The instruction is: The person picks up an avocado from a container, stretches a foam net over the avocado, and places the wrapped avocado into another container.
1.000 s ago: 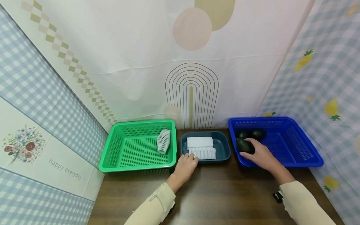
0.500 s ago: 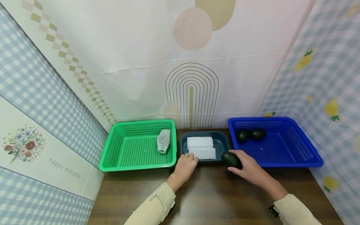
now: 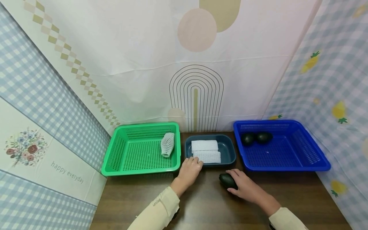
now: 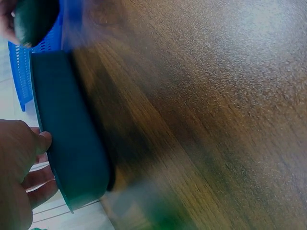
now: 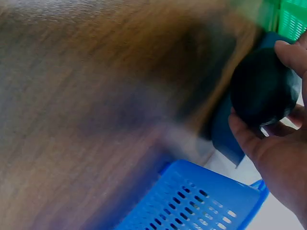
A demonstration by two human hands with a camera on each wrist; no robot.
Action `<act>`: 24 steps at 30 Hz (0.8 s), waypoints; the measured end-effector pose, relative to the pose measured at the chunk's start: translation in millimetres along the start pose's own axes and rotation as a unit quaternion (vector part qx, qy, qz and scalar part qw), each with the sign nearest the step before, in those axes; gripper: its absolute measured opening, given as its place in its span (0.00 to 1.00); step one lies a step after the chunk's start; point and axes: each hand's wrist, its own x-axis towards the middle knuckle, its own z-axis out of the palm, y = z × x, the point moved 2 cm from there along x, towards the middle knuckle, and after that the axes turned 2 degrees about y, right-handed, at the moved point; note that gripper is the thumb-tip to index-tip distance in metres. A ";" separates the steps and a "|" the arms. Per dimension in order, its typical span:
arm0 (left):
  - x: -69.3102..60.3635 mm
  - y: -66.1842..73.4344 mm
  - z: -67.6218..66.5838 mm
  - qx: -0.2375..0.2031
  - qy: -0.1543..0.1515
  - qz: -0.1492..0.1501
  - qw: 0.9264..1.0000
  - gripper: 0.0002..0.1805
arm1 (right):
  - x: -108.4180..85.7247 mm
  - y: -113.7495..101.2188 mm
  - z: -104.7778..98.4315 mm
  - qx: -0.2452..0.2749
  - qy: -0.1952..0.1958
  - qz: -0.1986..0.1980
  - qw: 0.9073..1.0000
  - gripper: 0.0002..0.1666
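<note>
Dark green avocado (image 3: 228, 181) sits in the right hand (image 3: 244, 188), held between thumb and fingers, over the wooden table (image 3: 207, 207) just nearer the person than the right end of the navy tray (image 3: 229, 150). Left hand (image 3: 188, 172) pinches that tray's near rim toward its left end. IMO the trick is a firm but gentle hold round the fat middle, pointy end left free, no squeezing, with the left hand keeping the tray steady. 2 more avocados (image 3: 248, 138) sit in the blue basket (image 3: 287, 168).

Hard to make out: exact height over the table, and the right wrist view is blurry. Left fingers cover a corner of the nearer of 2 white foam nets (image 3: 207, 157). Can't tell what's inside the puffed net (image 3: 167, 144) in the green basket (image 3: 141, 172). Both sleeves run out of frame.
</note>
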 end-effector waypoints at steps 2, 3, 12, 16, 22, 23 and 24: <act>0.0 0.2 -0.3 0.001 -0.007 0.000 1.000 0.07 | -0.9 2.4 3.6 -0.002 -0.004 0.008 1.000 0.41; -0.1 0.3 -0.4 0.001 -0.007 0.000 1.000 0.07 | -1.5 3.3 4.9 -0.002 -0.006 0.010 1.000 0.41; 0.0 -0.8 0.1 0.008 0.017 0.005 1.000 0.06 | -1.9 3.6 10.6 0.002 -0.014 0.034 0.999 0.40; 0.0 -1.1 1.7 0.008 0.015 0.005 1.000 0.06 | -0.3 2.5 11.2 0.014 -0.039 0.058 0.997 0.41; 0.2 -1.2 1.7 0.004 -0.003 0.002 1.000 0.06 | 1.7 3.5 13.6 0.029 -0.052 0.078 0.995 0.41; 0.2 -1.4 1.8 0.004 -0.006 0.002 1.000 0.06 | 1.9 3.8 14.2 0.032 -0.052 0.080 0.995 0.42; 0.1 -1.5 1.8 0.003 -0.007 0.002 1.000 0.07 | 2.1 3.8 14.6 0.035 -0.053 0.082 0.995 0.42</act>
